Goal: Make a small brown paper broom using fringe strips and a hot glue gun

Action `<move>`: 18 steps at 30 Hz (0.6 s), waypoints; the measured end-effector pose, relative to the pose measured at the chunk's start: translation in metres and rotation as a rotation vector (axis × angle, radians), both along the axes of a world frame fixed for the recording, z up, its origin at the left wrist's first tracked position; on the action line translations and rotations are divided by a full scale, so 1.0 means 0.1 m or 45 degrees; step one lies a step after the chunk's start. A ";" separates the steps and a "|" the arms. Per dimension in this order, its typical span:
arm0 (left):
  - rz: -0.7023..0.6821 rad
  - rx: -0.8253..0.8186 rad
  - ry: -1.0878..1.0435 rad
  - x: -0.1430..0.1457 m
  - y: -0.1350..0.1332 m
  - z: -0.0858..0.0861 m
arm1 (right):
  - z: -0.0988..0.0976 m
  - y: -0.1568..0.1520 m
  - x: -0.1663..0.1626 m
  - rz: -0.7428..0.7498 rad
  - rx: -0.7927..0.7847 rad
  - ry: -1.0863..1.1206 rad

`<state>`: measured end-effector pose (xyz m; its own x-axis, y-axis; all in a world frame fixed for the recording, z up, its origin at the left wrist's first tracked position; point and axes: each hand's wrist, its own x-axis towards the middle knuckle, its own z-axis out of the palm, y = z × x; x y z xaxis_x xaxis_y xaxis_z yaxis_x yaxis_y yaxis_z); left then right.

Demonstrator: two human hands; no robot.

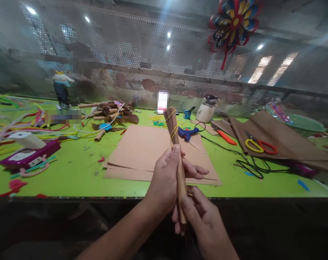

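Note:
Both hands hold a slim brown paper roll (pixel 181 177) upright in front of the table edge. Its top end is a bundle of folded darker brown paper (pixel 171 124), with yellow cord looped around it. My left hand (pixel 165 177) is closed round the middle of the roll, thumb on the front and some fingers stretching out behind it. Lower down, my right hand (pixel 204 216) pinches the roll near its bottom end between thumb and fingers. Beneath and beyond the hands lie flat brown paper sheets (pixel 139 148). A blue glue gun (pixel 188 133) rests on them, just right of the bundle.
On the green table (pixel 79 173), scissors (pixel 257 145), an orange-handled knife (pixel 226 137) and folded brown paper (pixel 283 133) are at right, with a black cable (pixel 250 168). At left are a purple power strip (pixel 30 155), colourful pipe cleaners (pixel 20 126) and a brown paper pile (pixel 112 113).

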<state>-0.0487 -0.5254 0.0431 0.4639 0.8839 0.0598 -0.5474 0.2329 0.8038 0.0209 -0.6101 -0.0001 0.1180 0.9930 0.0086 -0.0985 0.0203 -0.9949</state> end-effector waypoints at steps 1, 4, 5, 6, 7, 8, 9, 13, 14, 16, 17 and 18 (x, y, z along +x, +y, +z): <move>0.034 0.016 0.007 -0.01 -0.01 -0.01 | -0.01 -0.01 -0.03 -0.003 0.004 -0.031; 0.099 0.021 0.048 -0.03 -0.07 -0.06 | -0.08 -0.08 -0.09 -0.034 0.031 -0.198; 0.112 0.010 0.058 -0.05 -0.10 -0.08 | -0.10 -0.11 -0.11 -0.043 0.042 -0.263; 0.120 -0.003 0.057 -0.07 -0.13 -0.10 | -0.13 -0.14 -0.12 -0.052 0.055 -0.319; 0.124 -0.017 0.045 -0.09 -0.16 -0.12 | -0.15 -0.18 -0.14 -0.061 0.071 -0.356; 0.122 -0.028 0.027 -0.12 -0.19 -0.13 | -0.18 -0.21 -0.16 -0.074 0.086 -0.376; 0.115 -0.037 0.010 -0.16 -0.21 -0.15 | -0.21 -0.25 -0.18 -0.089 0.096 -0.386; 0.087 -0.083 0.043 -0.36 -0.30 -0.22 | -0.30 -0.39 -0.27 -0.111 0.101 -0.396; 0.089 -0.098 0.062 -0.41 -0.33 -0.25 | -0.31 -0.42 -0.29 -0.109 0.097 -0.402; 0.078 -0.126 0.082 -0.51 -0.41 -0.32 | -0.33 -0.49 -0.32 -0.102 0.090 -0.411; 0.061 -0.133 0.086 -0.56 -0.46 -0.35 | -0.33 -0.52 -0.33 -0.103 0.082 -0.417; 0.039 -0.130 0.086 -0.59 -0.52 -0.39 | -0.33 -0.55 -0.35 -0.108 0.080 -0.427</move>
